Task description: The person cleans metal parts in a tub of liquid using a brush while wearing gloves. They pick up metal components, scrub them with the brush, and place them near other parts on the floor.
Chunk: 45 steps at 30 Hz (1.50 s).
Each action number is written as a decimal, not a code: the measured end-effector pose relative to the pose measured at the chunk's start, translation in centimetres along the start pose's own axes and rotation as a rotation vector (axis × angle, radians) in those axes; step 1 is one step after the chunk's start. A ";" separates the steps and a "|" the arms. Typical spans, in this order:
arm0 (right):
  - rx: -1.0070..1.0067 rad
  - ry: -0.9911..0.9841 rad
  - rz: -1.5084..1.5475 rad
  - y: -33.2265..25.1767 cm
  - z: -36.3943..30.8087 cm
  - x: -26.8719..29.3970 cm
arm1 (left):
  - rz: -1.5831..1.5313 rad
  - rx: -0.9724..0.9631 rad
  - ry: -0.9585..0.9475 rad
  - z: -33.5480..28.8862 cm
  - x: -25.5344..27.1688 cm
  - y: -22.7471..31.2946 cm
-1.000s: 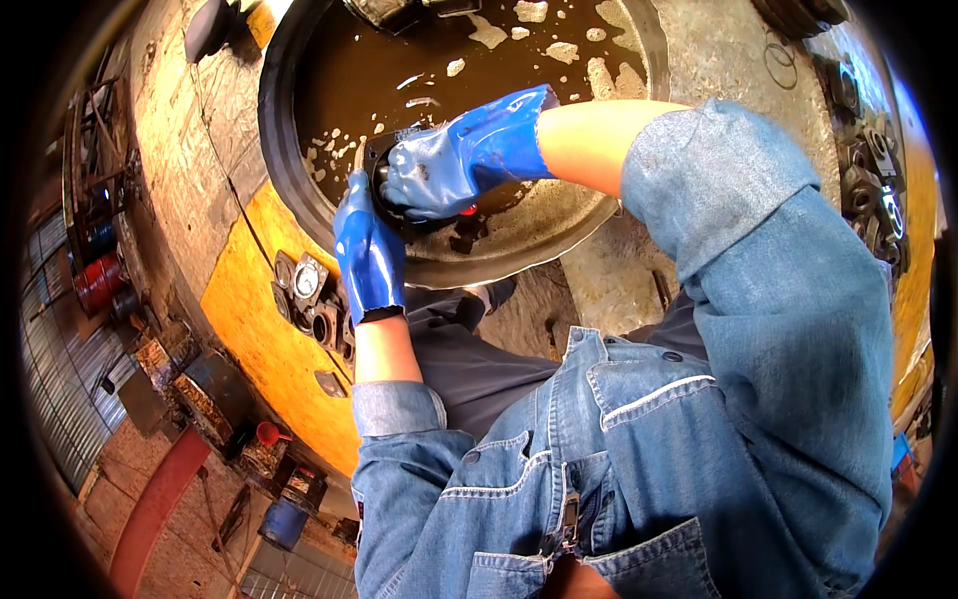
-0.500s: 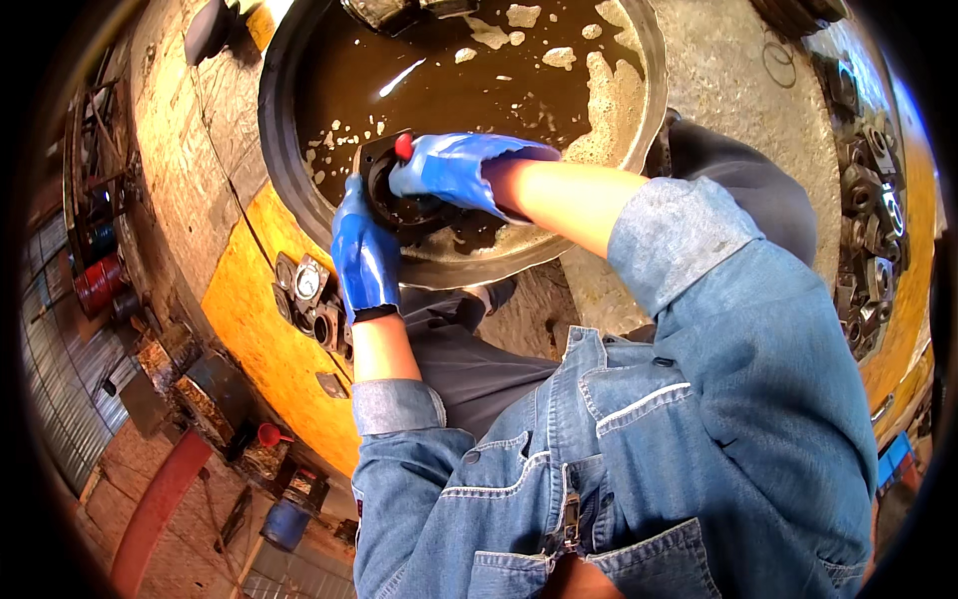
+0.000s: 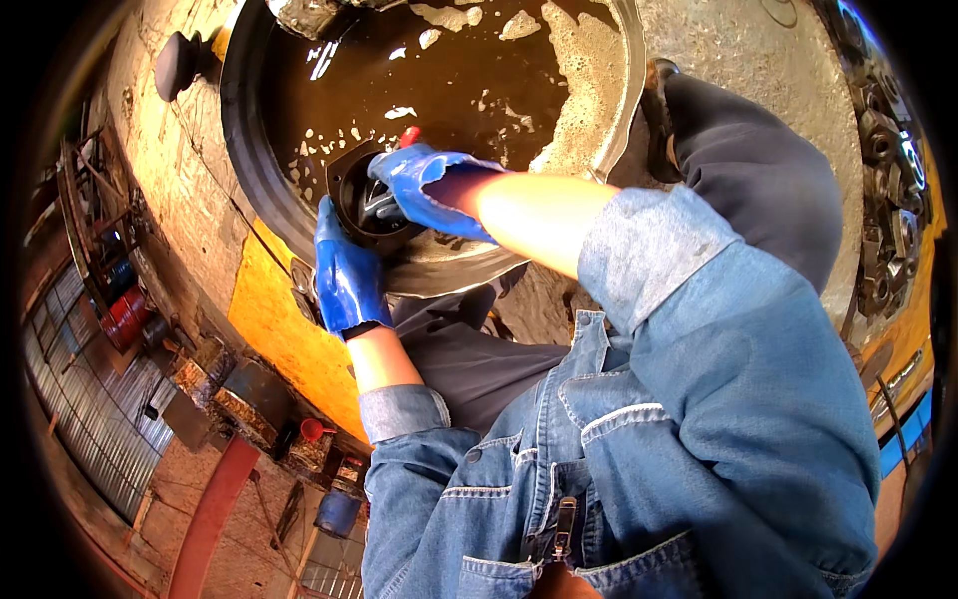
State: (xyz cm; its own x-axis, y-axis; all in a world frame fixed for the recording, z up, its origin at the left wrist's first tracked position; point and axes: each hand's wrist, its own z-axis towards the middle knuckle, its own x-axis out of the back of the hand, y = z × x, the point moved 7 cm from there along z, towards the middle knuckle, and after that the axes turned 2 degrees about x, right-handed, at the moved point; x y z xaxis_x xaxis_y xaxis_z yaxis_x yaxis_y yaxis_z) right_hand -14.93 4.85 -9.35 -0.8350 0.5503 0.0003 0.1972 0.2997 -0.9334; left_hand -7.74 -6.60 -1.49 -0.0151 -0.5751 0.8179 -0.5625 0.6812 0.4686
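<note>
My left hand (image 3: 347, 278), in a blue rubber glove, grips the near left side of a dark metal housing (image 3: 348, 178) with a flange and a wide round opening. The housing is tilted at the near left inside of a large round metal basin (image 3: 242, 150), over brown liquid (image 3: 439, 90) with pale foam. My right hand (image 3: 421, 187), also gloved in blue, is closed with its fingers at the housing's opening. A red-ended tool (image 3: 409, 136) sticks out of the right fist; its working end is hidden.
Another metal part (image 3: 307, 12) sits at the basin's far side. Several metal parts (image 3: 878, 200) are lined up at the right. A few more lie on the yellow board (image 3: 269, 299) beside my left wrist. A dark rounded object (image 3: 178, 65) stands left of the basin.
The view has shifted, so the basin sits further left and higher. The housing's round opening now faces me more. Both hands stay on or at it, the red-ended tool still in my right.
</note>
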 end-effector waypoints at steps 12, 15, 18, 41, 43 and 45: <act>0.196 -0.682 -1.187 -7.4 -0.9 -0.3 | -0.081 -0.020 0.110 0.2 -0.2 -1.5; 0.273 -0.455 -1.069 -6.1 2.4 -2.6 | -1.181 0.527 0.066 0.1 -2.0 -1.7; 0.522 -0.461 -0.938 -5.7 1.5 -2.6 | -0.676 0.173 0.050 0.6 -0.3 -2.7; 0.117 -0.248 -0.731 -7.0 -2.7 -0.4 | -0.843 0.371 0.055 1.5 -2.1 -5.4; 0.707 -0.120 -1.231 -8.2 -4.5 -1.1 | -0.906 0.359 0.025 1.5 -2.2 -4.7; 0.544 -0.247 -1.458 -9.1 -4.4 -1.8 | -0.869 0.325 0.067 1.6 -2.1 -5.3</act>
State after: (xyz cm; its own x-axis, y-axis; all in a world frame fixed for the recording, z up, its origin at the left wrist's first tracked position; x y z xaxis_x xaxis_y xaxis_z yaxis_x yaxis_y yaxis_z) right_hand -12.91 4.57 0.72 -0.2047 -0.1025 0.9734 -0.9755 0.1028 -0.1943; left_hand -6.03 -9.69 -6.24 0.5627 -0.7893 0.2457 -0.5578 -0.1432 0.8175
